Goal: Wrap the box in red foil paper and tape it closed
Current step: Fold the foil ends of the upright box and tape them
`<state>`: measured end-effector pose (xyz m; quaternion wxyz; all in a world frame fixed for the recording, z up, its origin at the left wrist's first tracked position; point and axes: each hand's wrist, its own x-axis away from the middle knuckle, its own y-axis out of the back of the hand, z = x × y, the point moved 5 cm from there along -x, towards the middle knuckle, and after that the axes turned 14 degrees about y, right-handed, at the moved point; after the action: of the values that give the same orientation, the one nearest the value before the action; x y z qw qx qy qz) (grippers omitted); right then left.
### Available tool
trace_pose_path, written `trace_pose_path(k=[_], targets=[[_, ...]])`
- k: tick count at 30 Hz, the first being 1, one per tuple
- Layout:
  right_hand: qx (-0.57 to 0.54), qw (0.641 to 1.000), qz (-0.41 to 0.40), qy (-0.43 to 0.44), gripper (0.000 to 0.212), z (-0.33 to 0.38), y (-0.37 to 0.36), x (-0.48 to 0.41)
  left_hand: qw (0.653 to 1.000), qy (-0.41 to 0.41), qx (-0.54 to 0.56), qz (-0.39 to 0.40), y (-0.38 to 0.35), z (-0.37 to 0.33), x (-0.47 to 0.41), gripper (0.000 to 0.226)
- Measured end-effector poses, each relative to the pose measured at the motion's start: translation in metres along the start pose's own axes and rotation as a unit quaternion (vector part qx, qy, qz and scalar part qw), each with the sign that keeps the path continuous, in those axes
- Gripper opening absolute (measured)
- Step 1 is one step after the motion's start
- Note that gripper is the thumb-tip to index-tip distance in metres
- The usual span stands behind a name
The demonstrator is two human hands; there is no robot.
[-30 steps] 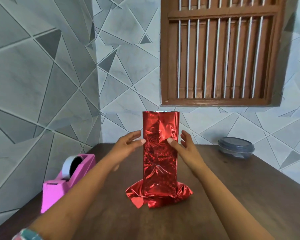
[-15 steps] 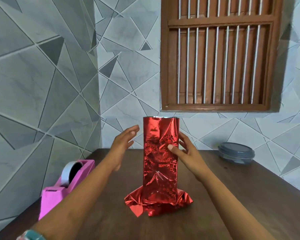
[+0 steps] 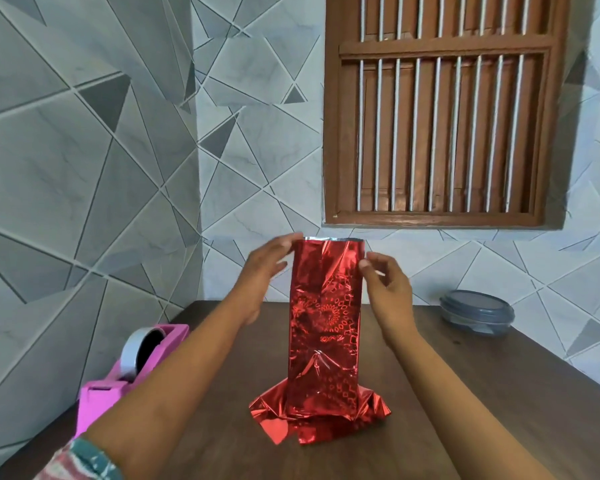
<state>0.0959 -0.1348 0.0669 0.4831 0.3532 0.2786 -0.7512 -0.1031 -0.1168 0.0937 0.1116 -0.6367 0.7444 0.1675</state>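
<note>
Top end up next, probably

The foil-wrapped box [image 3: 324, 323] is stood upright mid-table [image 3: 465, 393], top corner touched by the straight-fingered left hand [image 3: 262, 271], right edge flanked by the loosely curled, empty right hand [image 3: 390, 289]; the open top likely needs folding flat, then taping.

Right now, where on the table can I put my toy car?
Bare wood lies right of the foil-wrapped box, in front of the grey lidded container. The left is crowded: pink tape dispenser and an arm. Foil flares around the box's foot.
</note>
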Motion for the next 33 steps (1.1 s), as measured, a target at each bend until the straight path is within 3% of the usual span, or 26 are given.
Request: trace_pose_path(k=[2, 5, 7, 9, 11, 14, 17, 19, 22, 24, 30, 33], targets=[[-0.006, 1.0, -0.017, 0.002, 0.028, 0.005, 0.005, -0.004, 0.999, -0.025, -0.01, -0.025, 0.011, -0.013, -0.006, 0.036], [-0.012, 0.993, 0.096, -0.065, 0.09, -0.008, -0.002, 0.008, 0.985, -0.029, -0.164, -0.039, 0.019, -0.032, -0.019, 0.064], [0.004, 0.982, 0.161, -0.1, 0.122, -0.02, -0.009, 0.022, 0.943, -0.005, -0.332, 0.015, 0.016, -0.037, -0.03, 0.069], [0.0, 0.975, 0.198, -0.101, 0.13, -0.028, -0.015, 0.031, 0.891, 0.022, -0.447, 0.073, 0.014, -0.039, -0.038, 0.052], [-0.016, 0.972, 0.214, -0.1, 0.134, -0.03, -0.021, 0.032, 0.863, 0.023, -0.496, 0.095, 0.012, -0.046, -0.041, 0.029], [-0.028, 0.975, 0.203, -0.08, 0.126, -0.03, -0.024, 0.024, 0.892, -0.024, -0.447, 0.056, 0.013, -0.061, -0.046, 0.013], [-0.04, 0.982, 0.175, -0.064, 0.109, -0.029, -0.019, 0.017, 0.947, -0.052, -0.317, -0.025, 0.02, -0.068, -0.044, 0.021], [-0.037, 0.981, 0.177, -0.065, 0.1, -0.03, -0.016, 0.016, 0.969, -0.029, -0.238, -0.058, 0.029, -0.059, -0.041, 0.029], [-0.051, 0.979, 0.181, -0.078, 0.085, -0.032, -0.019, 0.021, 0.97, -0.014, -0.185, -0.156, 0.053, -0.036, -0.03, 0.019], [-0.059, 0.979, 0.174, -0.083, 0.08, -0.031, -0.024, 0.024, 0.973, -0.012, -0.142, -0.184, 0.066, -0.013, -0.012, 0.025], [-0.082, 0.979, 0.167, -0.085, 0.066, -0.026, -0.044, 0.037, 0.989, -0.014, -0.141, 0.04, 0.043, 0.036, 0.023, 0.036], [-0.081, 0.978, 0.175, -0.083, 0.044, -0.023, -0.048, 0.037, 0.992, 0.002, -0.108, 0.066, 0.033, 0.042, 0.026, 0.04]])
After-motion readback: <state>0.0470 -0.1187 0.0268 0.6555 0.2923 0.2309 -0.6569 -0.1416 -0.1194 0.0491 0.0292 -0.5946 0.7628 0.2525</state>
